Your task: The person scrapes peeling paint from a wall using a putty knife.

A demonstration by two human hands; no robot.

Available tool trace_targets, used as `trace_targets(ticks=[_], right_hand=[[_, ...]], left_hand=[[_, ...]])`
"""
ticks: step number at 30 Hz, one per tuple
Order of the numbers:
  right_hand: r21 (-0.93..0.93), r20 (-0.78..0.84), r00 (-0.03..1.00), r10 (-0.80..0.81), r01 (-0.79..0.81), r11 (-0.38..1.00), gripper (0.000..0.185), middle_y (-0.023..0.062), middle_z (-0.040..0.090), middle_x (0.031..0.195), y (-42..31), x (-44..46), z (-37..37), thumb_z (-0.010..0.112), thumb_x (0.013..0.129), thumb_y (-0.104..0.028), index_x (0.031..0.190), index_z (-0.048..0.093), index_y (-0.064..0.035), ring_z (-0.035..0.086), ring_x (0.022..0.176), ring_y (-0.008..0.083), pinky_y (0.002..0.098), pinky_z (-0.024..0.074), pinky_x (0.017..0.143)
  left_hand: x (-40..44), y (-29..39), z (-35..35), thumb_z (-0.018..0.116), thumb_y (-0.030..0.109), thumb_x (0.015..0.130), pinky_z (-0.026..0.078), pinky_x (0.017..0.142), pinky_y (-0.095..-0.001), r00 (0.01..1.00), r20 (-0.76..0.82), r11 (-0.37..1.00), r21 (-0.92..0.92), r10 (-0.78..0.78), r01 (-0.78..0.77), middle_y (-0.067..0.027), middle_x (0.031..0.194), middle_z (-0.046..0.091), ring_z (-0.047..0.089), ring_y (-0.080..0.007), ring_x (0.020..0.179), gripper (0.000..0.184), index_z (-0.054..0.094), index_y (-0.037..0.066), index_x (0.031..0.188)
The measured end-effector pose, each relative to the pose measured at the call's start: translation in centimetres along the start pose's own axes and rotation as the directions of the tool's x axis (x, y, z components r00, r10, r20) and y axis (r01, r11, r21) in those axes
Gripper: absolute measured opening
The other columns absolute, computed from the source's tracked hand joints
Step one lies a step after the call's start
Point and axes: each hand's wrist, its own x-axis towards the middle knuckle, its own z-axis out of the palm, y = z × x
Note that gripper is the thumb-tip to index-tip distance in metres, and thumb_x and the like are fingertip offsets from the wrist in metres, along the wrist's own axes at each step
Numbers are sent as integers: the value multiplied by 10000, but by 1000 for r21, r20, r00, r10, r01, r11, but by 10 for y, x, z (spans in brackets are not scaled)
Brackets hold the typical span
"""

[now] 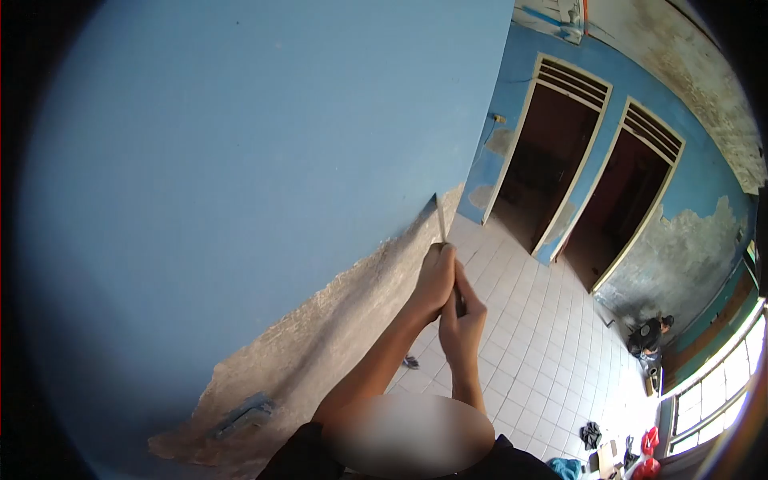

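Observation:
Both of my hands are closed around the handle of a scraper [441, 220], and its thin blade points up at the blue wall [264, 160]. My left hand [434, 278] wraps the handle nearer the blade. Just below it, my right hand [464, 318] grips the dark lower end. The blade's tip meets or nearly meets the wall along the ragged edge where blue paint gives way to bare plaster [328, 320]; exact contact is hard to tell. Most of the handle is hidden by my fingers.
White floor tiles [520, 344] stretch to the right of the wall's corner. Two doorways [552, 152] open in the far blue wall. A person in dark clothing [646, 338] is low by the right wall. Red bags [650, 440] and a dark cloth [590, 435] lie near the window.

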Motion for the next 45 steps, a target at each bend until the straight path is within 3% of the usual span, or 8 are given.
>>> trace_targets(ticks=[4,10,13,19,25,32,42,45], right_hand=[[41,38,994,99,-101,994,368,139,619,973,-2,-15,-21,442,837,-20,1198,496,29,538,771,122,241,440,712],[-216,222,936,-273,320,922,374,40,575,744,27,-28,-19,443,863,-38,1222,450,63,475,552,65,201,400,491],[211,105,980,171,-190,959,384,3,530,655,14,7,-21,449,863,-57,1239,455,21,375,453,12,173,276,373],[-56,195,981,-6,17,998,376,217,525,1180,1,-32,-45,434,841,-14,1211,474,44,473,1126,196,311,350,943],[144,98,986,135,-148,978,372,161,578,1098,6,35,-27,451,841,-30,1202,478,55,520,1042,179,275,379,903],[-43,216,975,42,-34,999,375,203,591,1077,0,-3,-48,490,797,-2,1166,504,66,502,1080,195,316,310,981],[17,174,985,0,-2,1000,362,195,568,1124,3,-10,-54,471,814,3,1171,495,64,479,1110,194,328,281,1001],[29,178,984,-32,27,999,373,120,611,984,17,22,-33,485,823,-29,1186,491,57,538,891,145,268,403,821]], left_hand=[[-24,-13,16,366,267,883,412,510,-262,989,-114,994,54,99,-93,-41,664,448,446,-112,565,252,436,43,790],[-34,-15,-5,346,264,906,394,495,-254,990,-137,999,46,21,-15,-40,671,442,432,-105,552,255,425,44,803],[-5,-7,16,349,285,913,402,590,-293,986,-139,979,195,94,-66,-87,701,454,458,-154,628,295,427,1,901],[-55,-25,31,376,242,913,398,569,-257,977,-184,980,-186,-107,72,-67,714,457,456,-113,620,227,412,18,908],[25,-1,35,363,275,909,390,606,-305,971,-132,965,199,200,-172,-84,732,469,464,-158,648,279,429,5,912],[-26,-25,27,370,251,912,439,543,-274,990,-125,934,-358,-59,10,-4,648,402,421,-92,549,210,399,70,808],[-36,-32,42,386,235,901,428,525,-276,988,-153,976,-210,23,-56,-15,640,399,422,-105,535,172,389,78,832],[0,-16,19,384,239,896,424,506,-272,992,-128,986,-166,14,-35,-18,641,395,421,-106,526,175,380,75,833]])
